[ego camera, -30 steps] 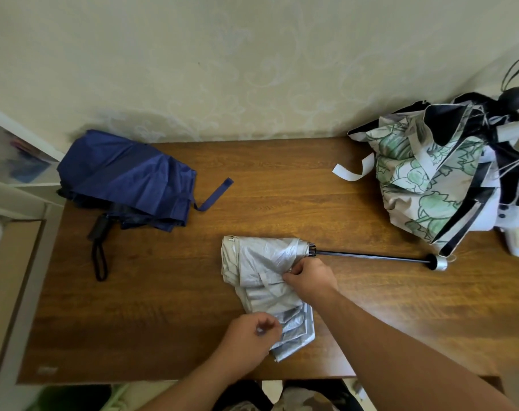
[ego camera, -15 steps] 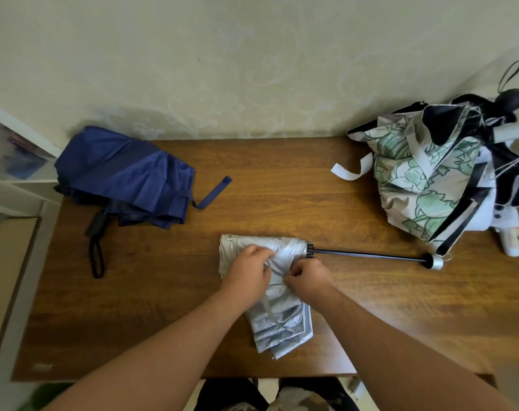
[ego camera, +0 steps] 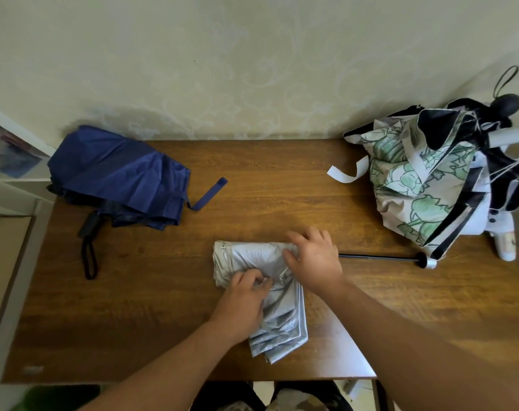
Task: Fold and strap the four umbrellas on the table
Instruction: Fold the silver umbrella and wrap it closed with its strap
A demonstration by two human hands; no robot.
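Observation:
A silver umbrella [ego camera: 252,261] lies crumpled at the middle front of the wooden table [ego camera: 282,185], its thin black shaft [ego camera: 377,257] stretched out to the right. My left hand [ego camera: 246,289] pinches the silver fabric near its middle. My right hand [ego camera: 314,256] rests spread over the canopy's right end, where the shaft comes out. A navy blue umbrella [ego camera: 118,176] with a loose strap lies at the back left. At the back right sit a green floral umbrella [ego camera: 412,185] and a black and white umbrella [ego camera: 498,173] bunched together.
A patterned wall runs along the table's far edge. A white shelf unit [ego camera: 6,185] stands off the left edge. The black wrist loop [ego camera: 89,256] of the blue umbrella trails toward the front left.
My left hand slid from the canopy's top down to its middle and pinched the fabric. My right hand opened and spread over the canopy's right end.

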